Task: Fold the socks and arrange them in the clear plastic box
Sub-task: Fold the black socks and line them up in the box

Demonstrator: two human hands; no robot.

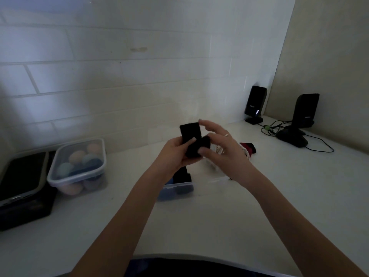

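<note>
Head view looks down on both my hands raised over the tabletop (199, 226), working a black sock (192, 139) between them. My left hand (175, 154) has its grip clamped on the sock's middle, thumb pressed across the front, so that the cuff end stands up above the grip while the rest bunches to its right. My right hand (221, 148) has a looser grip: its thumb pins the bunched, rolled part, and the other fingers are spread above it, free, I judge, to tuck the roll. I hold the sock up off the tabletop so that both ends can turn freely. Directly below my grip sits the clear plastic box (179, 189), with dark and blue socks already in it, close for a short drop. Beyond my right grip lies a dark red sock (248, 147), awaiting its turn.
</note>
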